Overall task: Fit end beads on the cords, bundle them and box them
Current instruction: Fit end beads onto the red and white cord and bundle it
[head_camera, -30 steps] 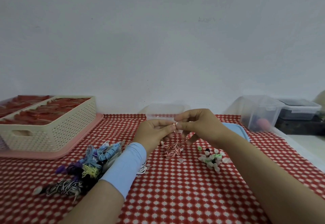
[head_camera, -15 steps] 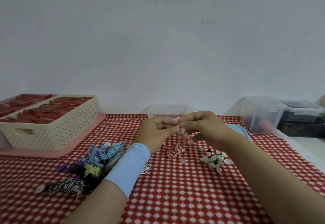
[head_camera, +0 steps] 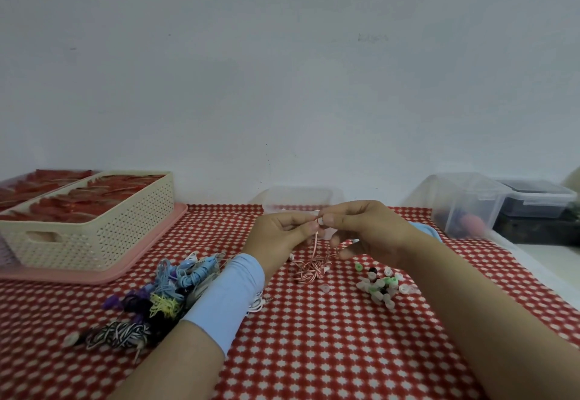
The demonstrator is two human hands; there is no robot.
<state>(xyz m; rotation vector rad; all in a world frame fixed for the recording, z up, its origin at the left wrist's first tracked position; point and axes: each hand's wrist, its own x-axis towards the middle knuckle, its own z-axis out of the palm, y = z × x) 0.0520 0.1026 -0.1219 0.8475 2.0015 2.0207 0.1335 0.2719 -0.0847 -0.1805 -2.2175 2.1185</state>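
Both hands pinch: left hand (head_camera: 282, 233) holds the end of a red-and-white cord (head_camera: 309, 269), right hand (head_camera: 367, 230) pinches a white bead (head_camera: 320, 220) against it, fingertips meeting above the checked cloth (head_camera: 314, 352). The cord hangs to a coil mid-cloth.

Containers — cream basket (head_camera: 94, 236) at the left edge, red items inside; one clear box (head_camera: 298, 201) at the far edge, contents unclear; one clear tub (head_camera: 464, 205) at the right edge, something pink inside.

One bead pile (head_camera: 379, 283) right of the coil, one stray bead (head_camera: 325, 288) beside it.
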